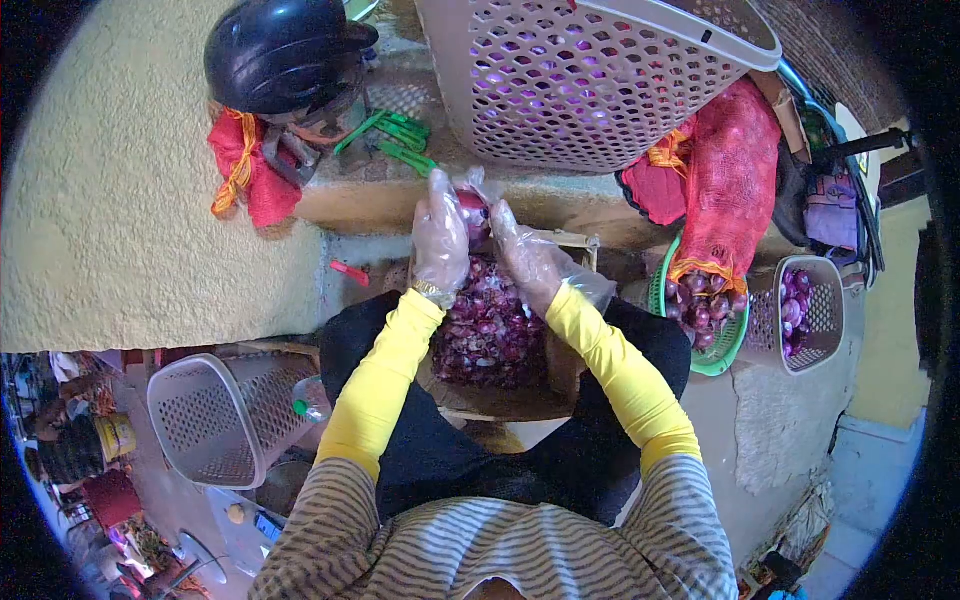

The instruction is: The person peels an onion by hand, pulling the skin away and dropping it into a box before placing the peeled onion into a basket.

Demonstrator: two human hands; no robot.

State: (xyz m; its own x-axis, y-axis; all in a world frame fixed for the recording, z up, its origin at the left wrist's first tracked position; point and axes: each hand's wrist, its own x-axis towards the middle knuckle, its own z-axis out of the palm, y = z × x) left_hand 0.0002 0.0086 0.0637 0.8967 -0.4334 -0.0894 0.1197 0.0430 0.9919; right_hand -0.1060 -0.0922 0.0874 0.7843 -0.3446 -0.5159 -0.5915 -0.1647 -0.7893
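Head view: the left hand (440, 242) and right hand (530, 265) clamp a red onion (472, 218) between their fingers. It lies above the far part of the box (490, 408), over the onion heap (487, 345). Apply light, even pressure from both sides; loose plastic gloves (590, 288) can slip. Hold the onion low, so any drop is short. The green basket (741, 338) stands to the right.

A gap runs between helmet (275, 60) and tall basket (560, 95) — green pieces (400, 132) obstruct it.
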